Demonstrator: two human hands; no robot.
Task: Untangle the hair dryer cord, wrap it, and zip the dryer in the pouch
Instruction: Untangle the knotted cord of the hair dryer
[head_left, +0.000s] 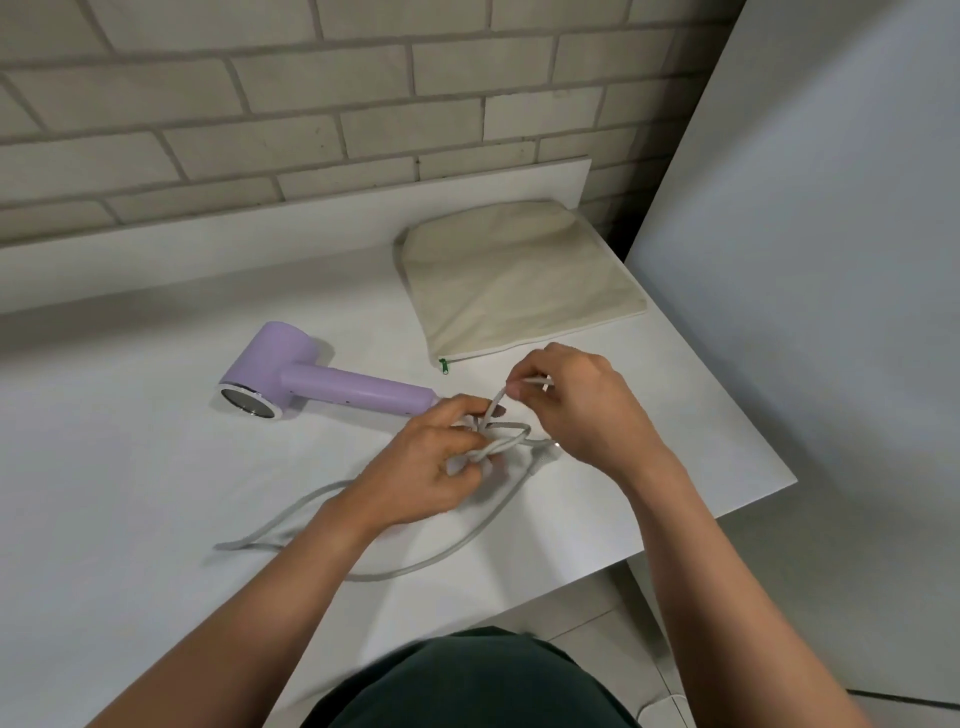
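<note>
Now | left hand (426, 467) grips knotted grey cord (415, 564) | right hand (566, 405) pinches a cord strand | smooth lilac dryer (311, 382) lies flat | cream cloth pouch (519, 275) beyond, zipped

You find nothing to read here: the hair dryer (322, 384) and the pouch (519, 280) show no legible label, brand or number, and no other surface in your view carries lettering.

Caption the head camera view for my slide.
Left hand and right hand work the knotted cord beside hair dryer and pouch.
</note>
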